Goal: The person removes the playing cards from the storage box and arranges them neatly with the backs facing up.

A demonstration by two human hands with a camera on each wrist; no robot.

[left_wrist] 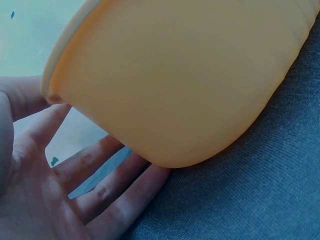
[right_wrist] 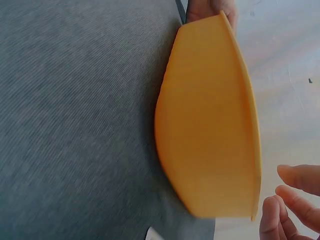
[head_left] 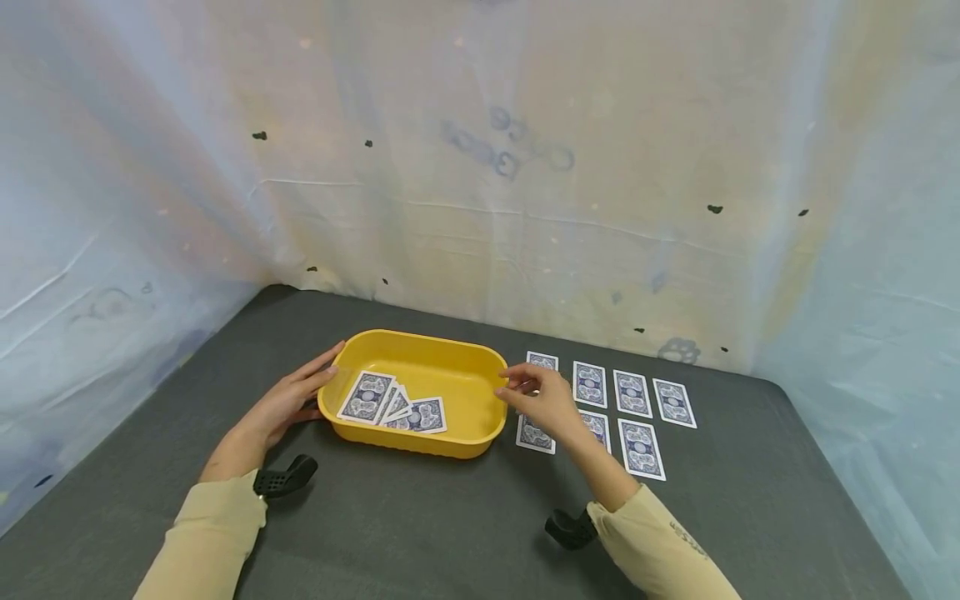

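Note:
A yellow plastic tub (head_left: pixel 431 443) stands on the dark table. Inside its left half lie several face-down playing cards (head_left: pixel 365 397) with blue patterned backs, partly overlapping. My left hand (head_left: pixel 285 407) touches the tub's left end; in the left wrist view its fingers (left_wrist: pixel 117 212) stretch out against the outer wall. Over the tub's right rim is my right hand (head_left: pixel 543 400), thumb and fingers loosely bent. No card shows between those fingertips in the right wrist view, where the hand (right_wrist: pixel 295 200) is apart from the rim.
Right of the tub, several more face-down cards (head_left: pixel 641 448) lie in two rows, some partly hidden beneath my right hand and forearm. A pale plastic sheet (head_left: pixel 465 208) hangs behind and beside the grey table cover (head_left: pixel 420 525).

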